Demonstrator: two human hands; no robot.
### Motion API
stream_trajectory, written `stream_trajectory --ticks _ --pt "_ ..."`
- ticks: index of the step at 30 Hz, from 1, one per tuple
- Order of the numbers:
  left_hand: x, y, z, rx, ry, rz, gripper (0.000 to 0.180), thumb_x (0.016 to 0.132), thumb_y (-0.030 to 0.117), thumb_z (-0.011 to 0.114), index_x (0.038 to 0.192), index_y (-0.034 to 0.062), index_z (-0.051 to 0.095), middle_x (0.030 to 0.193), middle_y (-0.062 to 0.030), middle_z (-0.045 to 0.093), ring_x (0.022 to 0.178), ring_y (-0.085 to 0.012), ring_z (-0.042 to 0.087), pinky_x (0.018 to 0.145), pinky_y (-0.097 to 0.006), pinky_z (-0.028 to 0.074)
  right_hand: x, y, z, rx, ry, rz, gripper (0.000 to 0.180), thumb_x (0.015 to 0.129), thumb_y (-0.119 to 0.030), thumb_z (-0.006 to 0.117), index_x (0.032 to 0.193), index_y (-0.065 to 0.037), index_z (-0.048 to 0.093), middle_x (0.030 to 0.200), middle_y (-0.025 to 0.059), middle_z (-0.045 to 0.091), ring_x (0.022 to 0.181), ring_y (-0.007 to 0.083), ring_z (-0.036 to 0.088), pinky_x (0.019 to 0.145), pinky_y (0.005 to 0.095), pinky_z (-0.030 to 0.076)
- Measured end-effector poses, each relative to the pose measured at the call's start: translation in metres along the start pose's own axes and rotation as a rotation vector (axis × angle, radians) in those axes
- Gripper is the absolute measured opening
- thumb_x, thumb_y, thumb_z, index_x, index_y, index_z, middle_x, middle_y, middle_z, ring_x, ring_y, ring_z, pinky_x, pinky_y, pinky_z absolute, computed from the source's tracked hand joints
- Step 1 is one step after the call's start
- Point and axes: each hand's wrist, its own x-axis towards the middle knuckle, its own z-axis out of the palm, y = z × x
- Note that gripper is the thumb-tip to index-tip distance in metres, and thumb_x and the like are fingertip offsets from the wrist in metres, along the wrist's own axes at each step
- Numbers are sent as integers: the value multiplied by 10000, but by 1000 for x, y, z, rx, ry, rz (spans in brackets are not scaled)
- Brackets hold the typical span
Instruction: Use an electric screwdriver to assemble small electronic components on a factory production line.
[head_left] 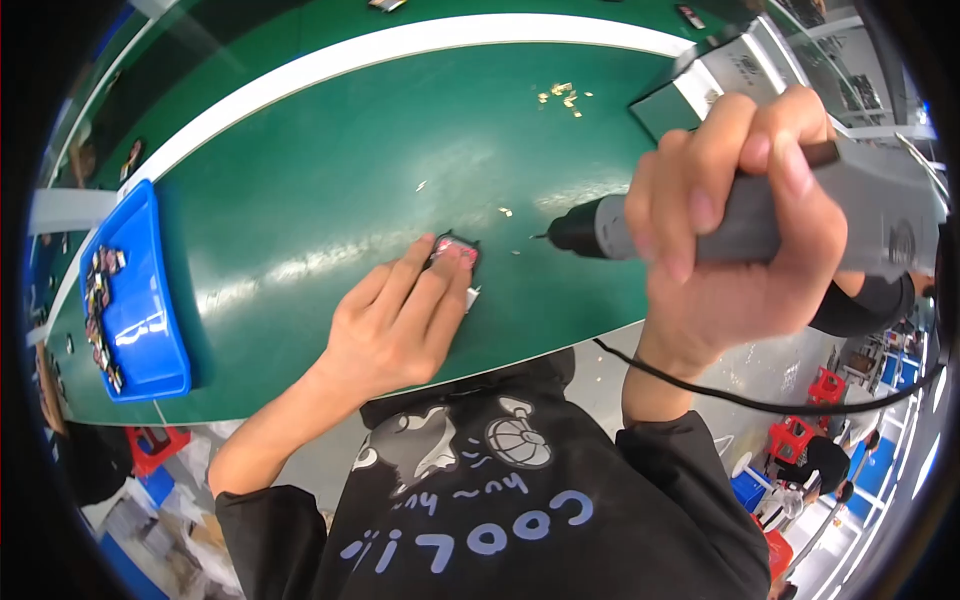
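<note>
My right hand [720, 215] is wrapped round a grey electric screwdriver [875, 195] with a black nose. Its thin bit points left, raised over the green table and apart from the work. Farther left, my left hand [390, 325] lies low on the tabletop, fingers pressing and holding a small black device with a red-pink face [455, 246]. The fingers cover much of that device, so its exact kind is hidden. A small white piece [473, 297] shows beside the fingertips.
At the left stands a blue tray [150, 320] with several small dark parts. Small gold-coloured pieces [568, 98] lie scattered at the back, near a green-and-white box [690, 90]. A black cable [780, 408] loops below my right wrist. A white rail [400, 50] borders the far edge.
</note>
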Motion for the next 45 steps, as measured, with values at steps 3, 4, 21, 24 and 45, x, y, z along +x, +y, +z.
stream_trajectory --ticks 3,4,21,24,45 --pt "-4 0 4 33 42 28 175 753 18 693 921 -25 708 916 -115 671 899 -284 712 617 -297 494 -11 17 15 71 -26 63 135 965 -182 421 940 -54 453 654 98 467 347 147 351 353 324 345" --pt "-5 0 3 25 48 21 165 756 17 692 914 -25 708 917 -115 673 896 -283 713 613 -295 491 -13 23 20 36 -15 84 128 964 -178 418 949 -56 453 651 99 472 340 147 356 351 327 349" --pt "-2 -1 6 -5 80 31 90 761 -31 725 814 -67 660 825 -125 639 747 -245 664 588 -299 496 -13 35 43 30 -1 116 82 970 -115 393 966 -38 420 652 118 481 349 153 364 372 325 379" --pt "0 1 5 0 71 25 99 759 -35 725 818 -70 654 834 -129 638 751 -244 658 597 -302 502 -14 38 25 -124 -94 102 72 969 -111 396 971 -42 416 649 116 479 354 152 369 380 325 385" --pt "4 1 -18 -12 -117 8 117 722 87 664 787 -7 642 872 -133 620 816 -256 625 719 -322 530 -39 35 47 -156 -35 222 327 887 -117 680 876 -58 358 617 93 490 433 116 389 429 300 387"
